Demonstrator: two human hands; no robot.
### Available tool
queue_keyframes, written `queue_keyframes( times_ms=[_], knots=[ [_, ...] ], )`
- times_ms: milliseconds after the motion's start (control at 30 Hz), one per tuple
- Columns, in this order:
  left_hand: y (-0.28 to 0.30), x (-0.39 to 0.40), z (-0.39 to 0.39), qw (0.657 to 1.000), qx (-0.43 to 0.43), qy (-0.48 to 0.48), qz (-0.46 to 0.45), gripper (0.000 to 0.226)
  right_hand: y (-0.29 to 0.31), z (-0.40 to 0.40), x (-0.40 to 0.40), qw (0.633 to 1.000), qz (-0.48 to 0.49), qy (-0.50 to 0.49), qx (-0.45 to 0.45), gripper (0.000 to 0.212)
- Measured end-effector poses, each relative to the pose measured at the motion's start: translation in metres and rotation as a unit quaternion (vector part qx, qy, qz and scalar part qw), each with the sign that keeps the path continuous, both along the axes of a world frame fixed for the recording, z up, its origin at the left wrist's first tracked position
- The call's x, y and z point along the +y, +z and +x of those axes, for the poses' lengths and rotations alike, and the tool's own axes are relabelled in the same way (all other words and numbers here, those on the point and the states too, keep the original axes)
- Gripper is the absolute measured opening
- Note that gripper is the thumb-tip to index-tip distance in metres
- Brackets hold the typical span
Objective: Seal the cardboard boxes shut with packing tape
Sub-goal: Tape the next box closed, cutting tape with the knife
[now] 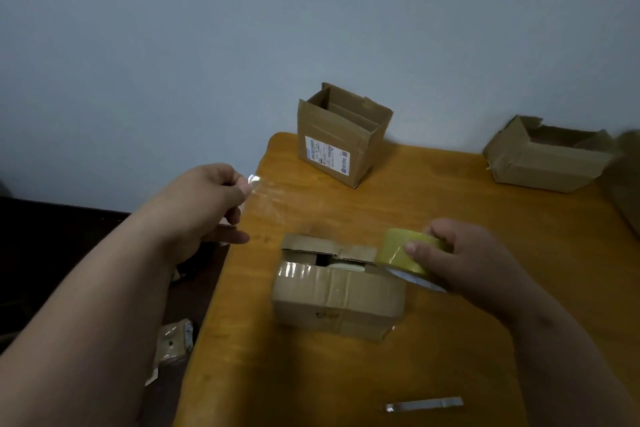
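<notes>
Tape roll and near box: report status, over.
Right hand grips tape roll; left hand pinches the pulled tape end. Near box flaps not fully closed, gap showing. Nothing in the way.

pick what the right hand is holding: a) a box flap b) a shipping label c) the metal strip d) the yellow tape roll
d: the right hand grips the yellow tape roll beside the near box, while the left hand pinches the pulled-out clear tape end.
</notes>
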State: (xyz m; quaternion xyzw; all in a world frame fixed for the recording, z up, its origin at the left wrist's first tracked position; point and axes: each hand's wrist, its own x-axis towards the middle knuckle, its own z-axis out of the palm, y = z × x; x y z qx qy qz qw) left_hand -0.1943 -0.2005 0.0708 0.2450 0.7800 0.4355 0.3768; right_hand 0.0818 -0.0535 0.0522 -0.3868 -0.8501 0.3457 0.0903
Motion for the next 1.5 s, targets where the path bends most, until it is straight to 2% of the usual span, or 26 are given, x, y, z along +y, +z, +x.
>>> queue_keyframes(
  times_ms=[67, 133, 200, 333, 600, 767, 1100, 1167, 1267, 1333, 1500],
  knots=[
    [-0.011, -0.004, -0.015, 0.996, -0.09, 0.011, -0.004, 0.018, 0.014, -0.005, 0.0, 0.993, -0.09, 0.023, 0.077, 0.041],
    [-0.022, -0.011, -0.032, 0.987, -0.156, 0.036, 0.012, 0.021, 0.025, -0.009, 0.005, 0.97, -0.185, 0.053, 0.146, 0.042],
    [-0.037, -0.016, -0.043, 0.972, -0.22, 0.07, 0.028, 0.024, 0.029, -0.014, 0.012, 0.959, -0.22, 0.059, 0.166, 0.05],
    [-0.076, -0.018, -0.044, 0.944, -0.315, 0.098, 0.015, 0.026, 0.033, -0.038, 0.012, 0.969, -0.185, 0.029, 0.162, 0.065],
    [-0.149, -0.01, -0.023, 0.891, -0.424, 0.158, -0.014, 0.016, 0.061, -0.085, -0.011, 0.992, -0.106, 0.039, 0.064, 0.036],
    [-0.173, 0.002, -0.013, 0.877, -0.452, 0.162, -0.026, 0.016, 0.071, -0.109, -0.018, 0.995, -0.081, 0.058, -0.01, 0.043],
    [-0.192, 0.005, 0.003, 0.857, -0.495, 0.147, -0.004, 0.018, 0.077, -0.12, -0.02, 0.995, -0.062, 0.071, -0.033, 0.038],
    [-0.192, 0.005, 0.006, 0.866, -0.479, 0.142, -0.004, 0.015, 0.077, -0.121, -0.021, 0.995, -0.058, 0.072, -0.036, 0.036],
    [-0.189, 0.004, 0.012, 0.912, -0.396, 0.106, -0.023, 0.004, 0.075, -0.121, -0.022, 0.994, -0.049, 0.085, -0.048, 0.044],
    [-0.187, 0.004, 0.016, 0.933, -0.347, 0.09, -0.032, 0.004, 0.074, -0.122, -0.023, 0.994, -0.057, 0.08, -0.037, 0.039],
    [-0.184, 0.004, 0.022, 0.94, -0.323, 0.102, -0.039, 0.009, 0.07, -0.122, -0.02, 0.996, -0.047, 0.065, -0.032, 0.039]
  ],
)
